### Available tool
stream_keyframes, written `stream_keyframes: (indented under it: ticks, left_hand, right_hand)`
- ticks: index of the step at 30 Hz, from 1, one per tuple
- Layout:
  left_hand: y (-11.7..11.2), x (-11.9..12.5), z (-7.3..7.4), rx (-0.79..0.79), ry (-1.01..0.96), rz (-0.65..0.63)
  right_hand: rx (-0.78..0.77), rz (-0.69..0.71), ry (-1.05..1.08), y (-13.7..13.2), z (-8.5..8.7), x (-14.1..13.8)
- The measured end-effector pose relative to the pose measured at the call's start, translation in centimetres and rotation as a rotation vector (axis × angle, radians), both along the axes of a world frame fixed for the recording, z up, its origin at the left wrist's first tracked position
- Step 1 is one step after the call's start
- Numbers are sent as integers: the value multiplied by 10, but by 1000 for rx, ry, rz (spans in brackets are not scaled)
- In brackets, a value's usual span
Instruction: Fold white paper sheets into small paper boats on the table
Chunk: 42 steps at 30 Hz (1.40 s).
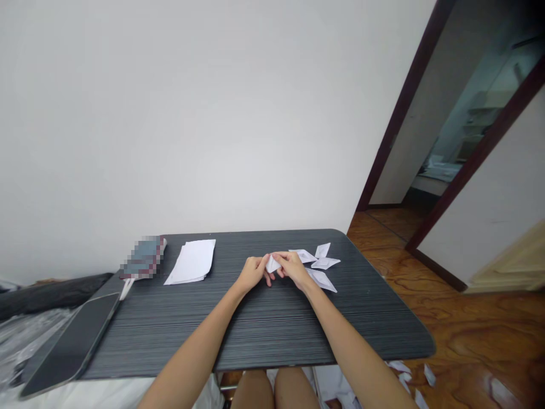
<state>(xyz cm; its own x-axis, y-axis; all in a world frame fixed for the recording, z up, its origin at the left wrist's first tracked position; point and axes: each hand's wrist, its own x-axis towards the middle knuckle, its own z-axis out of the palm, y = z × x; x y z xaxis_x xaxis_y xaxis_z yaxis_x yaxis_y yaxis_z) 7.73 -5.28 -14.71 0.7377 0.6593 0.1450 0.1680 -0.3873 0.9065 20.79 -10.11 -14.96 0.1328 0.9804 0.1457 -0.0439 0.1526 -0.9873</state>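
Note:
A small folded piece of white paper [273, 264] is pinched between my two hands above the dark table. My left hand [254, 272] grips its left side, thumb on the face toward me. On its other side, my right hand [293, 267] has thumb and fingers closed on the paper. Just beyond and beside my right hand lie several folded white paper pieces, among them a pointed one [326, 263] and a longer one [322, 279]. Fingers cover part of the held paper.
A stack of white paper sheets [191, 261] lies left on the dark table [264, 335]. Farther left are a blurred-out booklet [145, 257] and a black tablet-like device [74, 343] at the table's edge. Paper scraps [429, 375] litter the wooden floor at right. A wall stands behind.

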Motion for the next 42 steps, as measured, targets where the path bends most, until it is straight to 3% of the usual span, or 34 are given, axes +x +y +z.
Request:
stream_keyframes:
  ticks: [4, 8, 12, 15, 26, 36, 39, 42]
  left_hand:
    - [-1, -4, 4, 252, 16, 97]
    - [-1, -5, 3, 503, 34, 255]
    - [-3, -5, 2, 593, 44, 206]
    - [-5, -3, 3, 587, 38, 156]
    - [-3, -3, -2, 512, 47, 237]
    - [6, -8, 4, 289, -187, 252]
    - [9, -10, 5, 235, -141, 251]
    - [10, -12, 5, 277, -94, 240]
  right_hand:
    - [40, 11, -30, 0, 0, -1]
    - [94, -103, -147, 3, -3, -2]
    - [158, -176, -353, 3, -7, -5]
    - [189, -210, -426, 1, -7, -6]
    - [186, -199, -408, 0, -7, -6]
    - [203, -272, -304, 6, -5, 4]
    - [240, -254, -359, 5, -5, 5]
    - [321, -189, -500, 0, -1, 4]
